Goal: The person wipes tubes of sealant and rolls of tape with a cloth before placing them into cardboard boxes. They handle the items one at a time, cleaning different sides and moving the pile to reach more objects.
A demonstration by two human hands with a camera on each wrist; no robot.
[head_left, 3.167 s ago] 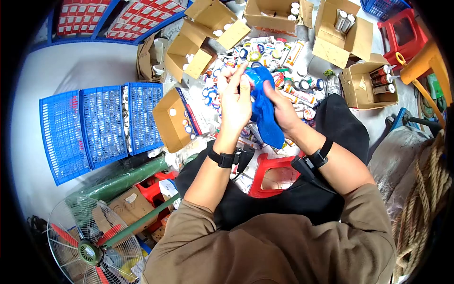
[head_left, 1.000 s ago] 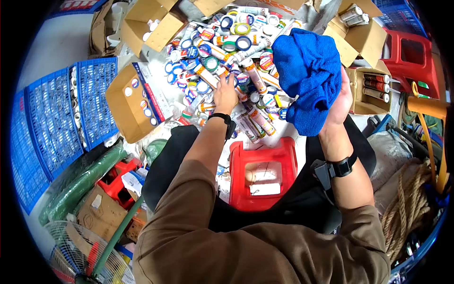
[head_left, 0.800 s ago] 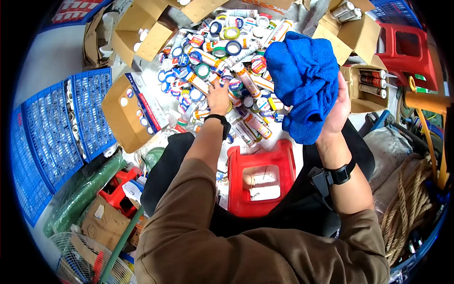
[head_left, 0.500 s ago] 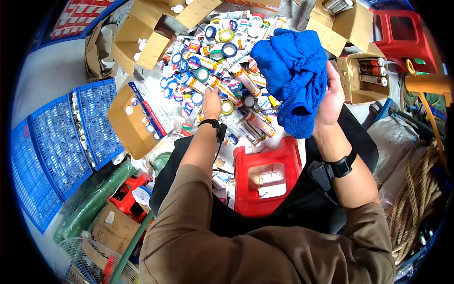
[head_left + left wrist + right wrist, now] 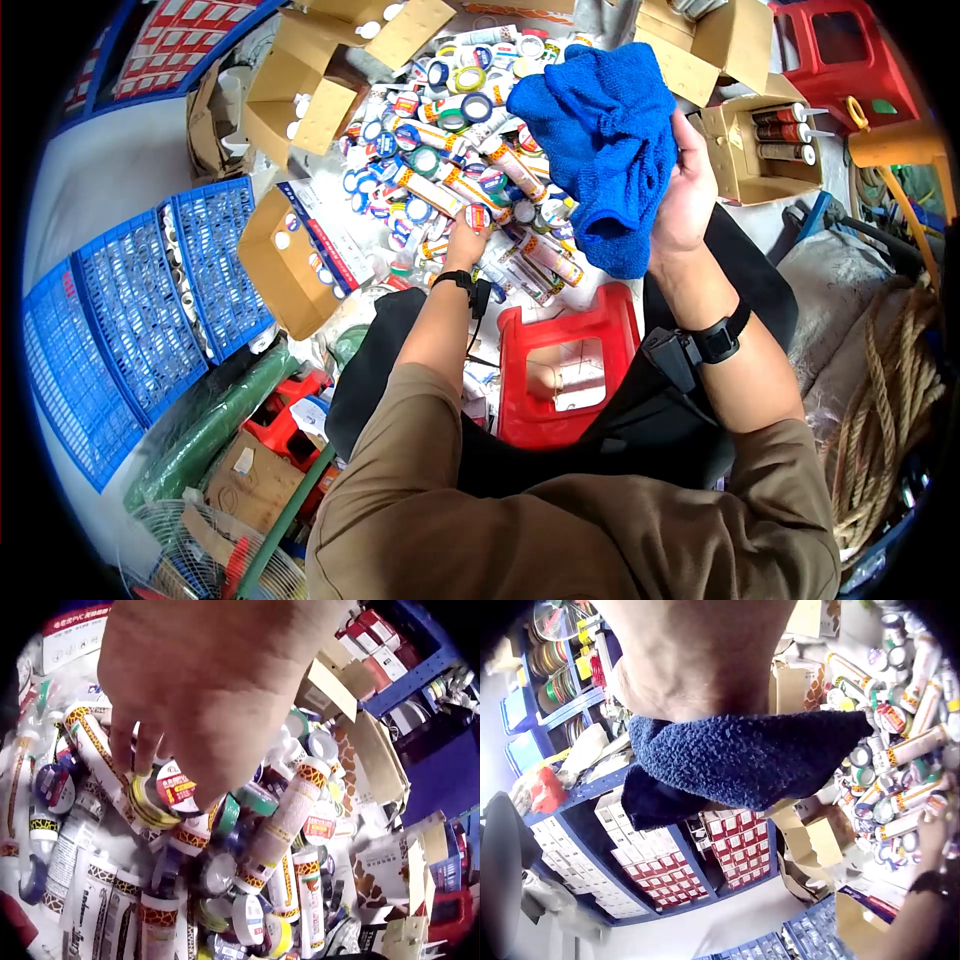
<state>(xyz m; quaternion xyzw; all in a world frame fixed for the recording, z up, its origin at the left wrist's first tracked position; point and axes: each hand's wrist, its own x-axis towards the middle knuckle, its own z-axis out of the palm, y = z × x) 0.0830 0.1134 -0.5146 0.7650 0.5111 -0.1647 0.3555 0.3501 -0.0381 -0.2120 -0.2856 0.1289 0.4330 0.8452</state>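
Observation:
My left hand (image 5: pixel 464 247) is over the heap, pinching a roll of tape (image 5: pixel 477 217) with a red and white label on its face. In the left wrist view that tape roll (image 5: pixel 175 786) sits between thumb and fingers, beside a yellow-edged roll (image 5: pixel 142 804). My right hand (image 5: pixel 690 195) holds up a bunched blue cloth (image 5: pixel 600 130) on the right, its palm turned toward the cloth. Under both hands spreads a heap of tape rolls and sealant tubes (image 5: pixel 515 172). In the right wrist view the cloth (image 5: pixel 735 757) hangs from the hand, hiding most of its fingers.
Open cardboard boxes (image 5: pixel 290 265) surround the heap, one with several tubes (image 5: pixel 785 135). A red stool (image 5: pixel 570 425) stands between the knees. Blue crates (image 5: pixel 140 300) lie at left, near a fan (image 5: pixel 215 560). Coiled rope (image 5: pixel 885 420) lies at right.
Earlier both hands were together on the blue cloth; the left hand then reached into the heap. It now has a tape roll lifted toward the body. The right hand keeps the cloth, slightly further left.

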